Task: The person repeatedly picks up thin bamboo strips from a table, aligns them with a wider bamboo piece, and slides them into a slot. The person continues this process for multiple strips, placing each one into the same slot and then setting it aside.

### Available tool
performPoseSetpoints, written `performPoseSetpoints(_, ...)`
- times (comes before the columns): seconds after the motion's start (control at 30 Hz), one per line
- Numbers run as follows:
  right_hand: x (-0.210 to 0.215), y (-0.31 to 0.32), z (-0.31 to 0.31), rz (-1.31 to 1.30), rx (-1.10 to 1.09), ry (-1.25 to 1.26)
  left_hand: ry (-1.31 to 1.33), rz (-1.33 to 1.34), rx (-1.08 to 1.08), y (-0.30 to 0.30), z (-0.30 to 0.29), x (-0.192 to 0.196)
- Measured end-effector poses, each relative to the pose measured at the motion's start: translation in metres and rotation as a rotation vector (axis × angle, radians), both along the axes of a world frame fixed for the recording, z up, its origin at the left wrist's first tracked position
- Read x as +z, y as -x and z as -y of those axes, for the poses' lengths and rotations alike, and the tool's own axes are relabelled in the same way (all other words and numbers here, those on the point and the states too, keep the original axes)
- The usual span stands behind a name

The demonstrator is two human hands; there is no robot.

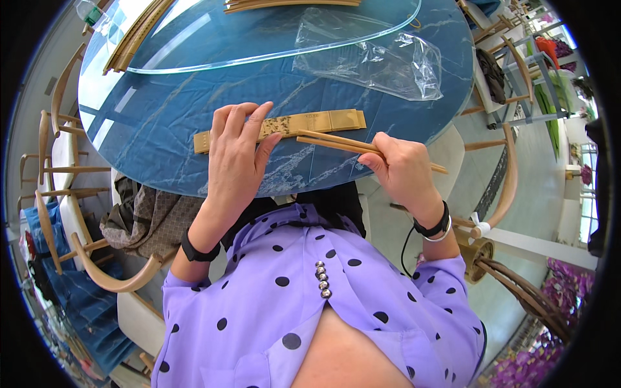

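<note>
Near the table's front edge lies a flat gold paper chopstick sleeve with dark print. My left hand rests over its left part, fingers apart and thumb out to the side, covering some of it. A pair of light wooden chopsticks is gripped in my right hand. Their left ends point toward the sleeve, at its lower edge, and the other ends stick out beyond my right hand. Whether the tips touch the sleeve I cannot tell.
The round blue marbled table carries a glass turntable. A crumpled clear plastic bag overlaps its rim. Long gold strips lie in a left stack and a far stack. Wooden chairs stand around; a brown patterned bag sits left.
</note>
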State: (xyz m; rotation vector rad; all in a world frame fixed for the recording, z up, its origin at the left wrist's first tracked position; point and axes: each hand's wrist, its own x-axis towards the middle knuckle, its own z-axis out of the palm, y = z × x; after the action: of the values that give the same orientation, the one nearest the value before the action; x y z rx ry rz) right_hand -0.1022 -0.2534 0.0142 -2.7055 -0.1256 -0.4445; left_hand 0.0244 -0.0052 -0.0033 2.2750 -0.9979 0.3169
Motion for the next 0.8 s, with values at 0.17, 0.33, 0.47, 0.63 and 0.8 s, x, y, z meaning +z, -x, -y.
performPoseSetpoints(0.17,0.015,-0.009,0.01,-0.236,-0.278,-0.098,-0.189,0.122,0.004,-0.011,0.004,-0.018)
performPoseSetpoints(0.33,0.011,-0.019,0.017,-0.25,-0.286,-0.318,-0.106,0.095,-0.044,-0.016,0.0,-0.023)
performPoseSetpoints(0.47,0.004,-0.026,0.016,-0.195,-0.233,-0.353,-0.003,0.061,-0.065,-0.014,-0.003,-0.02)
performPoseSetpoints(0.63,0.005,-0.034,0.01,-0.351,-0.138,-0.487,0.036,0.02,-0.077,-0.01,-0.009,-0.022)
performPoseSetpoints(0.8,0.012,-0.031,0.0,-0.407,-0.102,-0.63,-0.078,0.08,-0.099,-0.008,-0.012,-0.025)
